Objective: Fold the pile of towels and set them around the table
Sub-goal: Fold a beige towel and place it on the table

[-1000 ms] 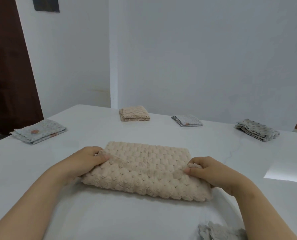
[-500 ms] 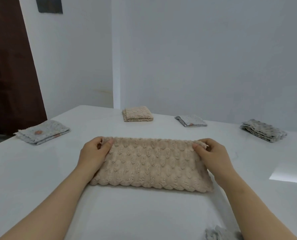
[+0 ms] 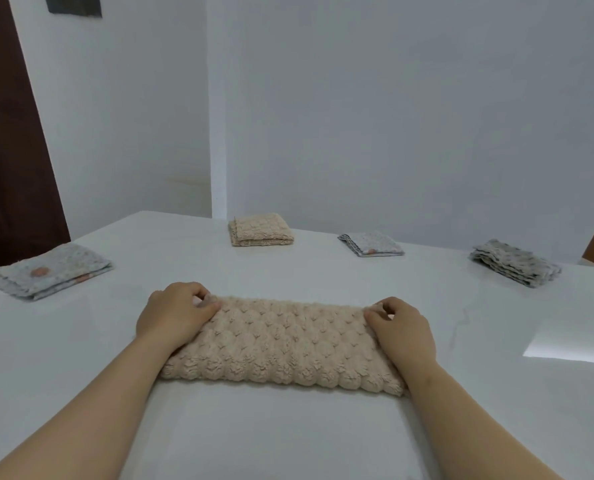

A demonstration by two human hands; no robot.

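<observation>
A beige bubble-textured towel [image 3: 285, 344] lies in the lower centre of the frame on the white table [image 3: 271, 434], folded into a long band with its long axis running left to right. The left hand [image 3: 176, 315] sits at its upper left corner and the right hand [image 3: 401, 323] at its upper right corner, so the cloth stretches between them with each hand equally near its own end. Each grip is closed, fingers curled and pinching the far edge of the towel. The pile looks thick and soft, its near edge rounded and plump. I judge the next fold would bring one short end across to the other. Four folded towels already rest along the table's far side.
</observation>
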